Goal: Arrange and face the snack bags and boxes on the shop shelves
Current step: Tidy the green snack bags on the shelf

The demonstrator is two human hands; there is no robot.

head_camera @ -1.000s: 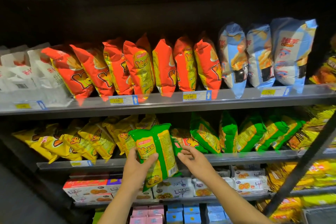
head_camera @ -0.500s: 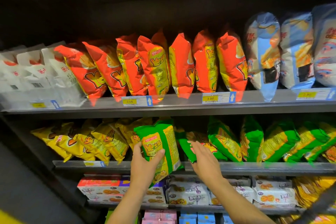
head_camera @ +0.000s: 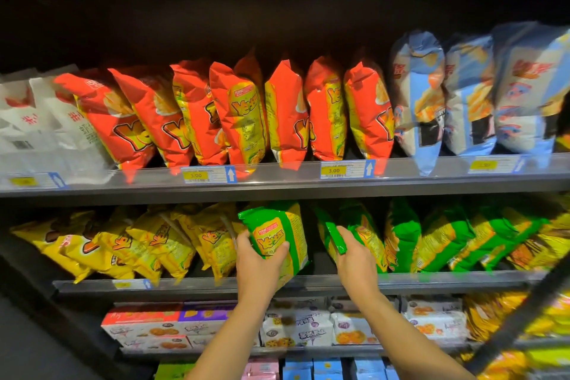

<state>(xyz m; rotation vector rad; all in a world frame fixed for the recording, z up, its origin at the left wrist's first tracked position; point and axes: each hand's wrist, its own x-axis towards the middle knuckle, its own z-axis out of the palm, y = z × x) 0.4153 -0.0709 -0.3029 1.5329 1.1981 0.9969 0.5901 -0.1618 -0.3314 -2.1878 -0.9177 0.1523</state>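
Orange bags (head_camera: 237,114) brightly lit, saturated; dark shadow above; edges blurred, bowed (wide-angle lens); white bags (head_camera: 37,133) washed out.

A shop: shelves (head_camera: 277,183) packed with rows of identical snack bags (head_camera: 287,114) and boxes (head_camera: 145,330), yellow price tags (head_camera: 333,170) along their edges

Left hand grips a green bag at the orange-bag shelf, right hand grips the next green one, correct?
Wrong shelf. In the head view the left hand grips the green bag at the shelf below the orange bags; the right hand does grip the next green bag.
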